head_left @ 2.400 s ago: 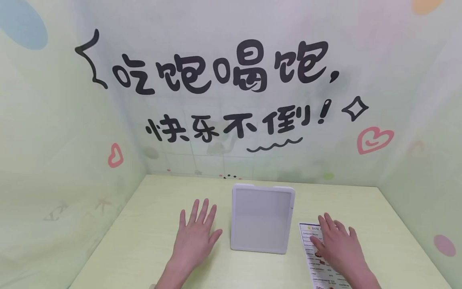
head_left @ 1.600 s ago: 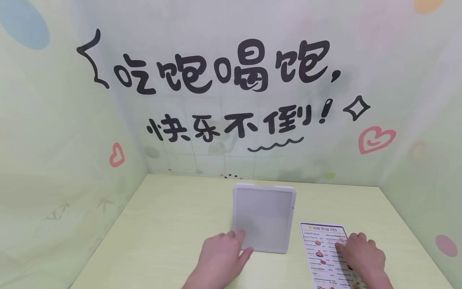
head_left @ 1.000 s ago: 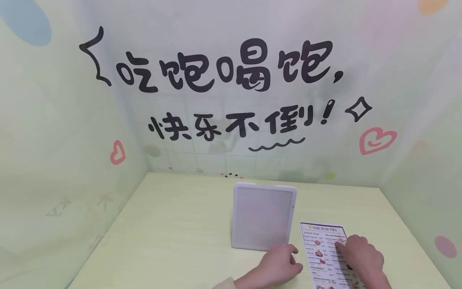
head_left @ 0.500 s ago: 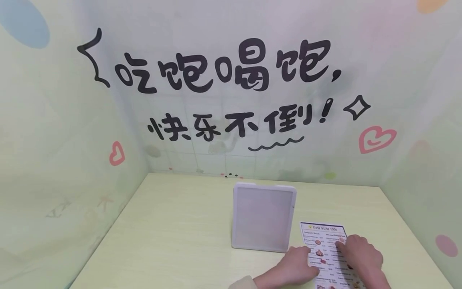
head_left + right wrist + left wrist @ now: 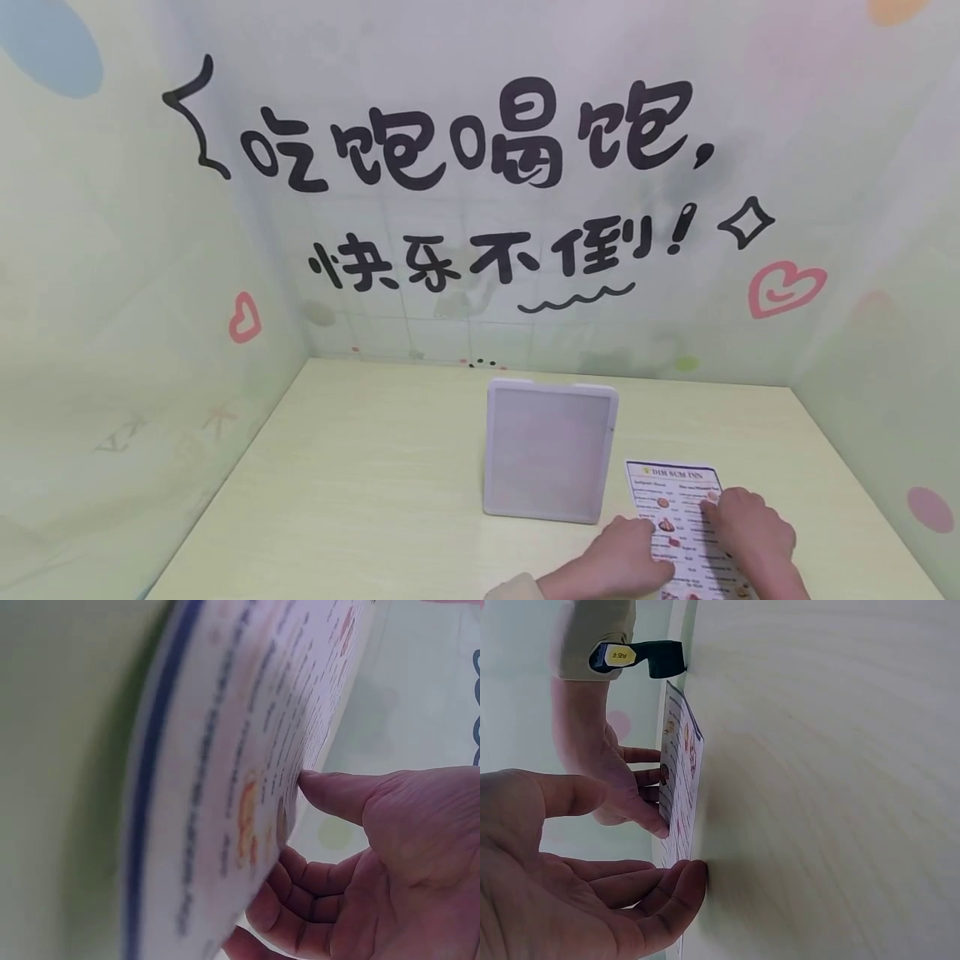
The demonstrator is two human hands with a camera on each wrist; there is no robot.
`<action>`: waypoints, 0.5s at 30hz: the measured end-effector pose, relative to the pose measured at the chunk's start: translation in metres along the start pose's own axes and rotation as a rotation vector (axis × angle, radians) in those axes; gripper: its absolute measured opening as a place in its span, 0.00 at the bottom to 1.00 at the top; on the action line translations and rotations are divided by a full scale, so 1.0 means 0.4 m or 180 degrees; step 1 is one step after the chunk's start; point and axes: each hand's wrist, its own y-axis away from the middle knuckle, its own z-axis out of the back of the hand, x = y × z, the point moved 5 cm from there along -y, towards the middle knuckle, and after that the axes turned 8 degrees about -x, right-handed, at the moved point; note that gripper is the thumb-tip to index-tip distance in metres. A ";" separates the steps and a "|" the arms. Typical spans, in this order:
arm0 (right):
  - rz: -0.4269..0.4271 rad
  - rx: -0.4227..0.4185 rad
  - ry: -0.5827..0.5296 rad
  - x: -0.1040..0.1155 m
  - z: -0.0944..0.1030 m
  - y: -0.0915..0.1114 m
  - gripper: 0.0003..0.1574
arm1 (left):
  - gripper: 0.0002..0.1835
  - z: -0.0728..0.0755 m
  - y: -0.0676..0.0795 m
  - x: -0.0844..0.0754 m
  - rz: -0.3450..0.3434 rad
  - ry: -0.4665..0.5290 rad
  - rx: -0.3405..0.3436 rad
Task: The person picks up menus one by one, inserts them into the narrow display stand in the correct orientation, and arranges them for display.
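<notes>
A pale desk [image 5: 360, 483], faintly wood-grained, stretches behind the framed panel [image 5: 551, 450] and out to both sides of it. The panel, whitish-lavender, stands on edge. To its right and nearer the front, a narrow printed menu [image 5: 684, 533] headed DIM SUM INN lies print side up.

The menu [image 5: 681, 537] looks like smooth, stiff paper; the white stand [image 5: 551, 454] looks like plastic, smooth and dull; the table [image 5: 375, 467] looks like pale wood, smooth and mostly matt, with thin grain lines; the back wall [image 5: 450, 58] looks like a smooth, thin sheet; the left sleeve [image 5: 516, 588] looks like matt cloth.
</notes>
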 end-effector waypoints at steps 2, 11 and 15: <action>-0.0011 -0.0002 -0.0055 -0.001 -0.001 0.000 0.26 | 0.10 -0.003 0.002 -0.003 -0.0031 -0.0105 0.0006; -0.0108 -0.0036 -0.0304 0.001 -0.010 0.001 0.27 | 0.11 -0.016 0.019 -0.005 0.0019 -0.0391 0.0202; -0.0137 -0.0026 -0.0416 0.002 -0.012 0.003 0.28 | 0.10 -0.021 0.021 -0.003 -0.0009 -0.0368 0.0235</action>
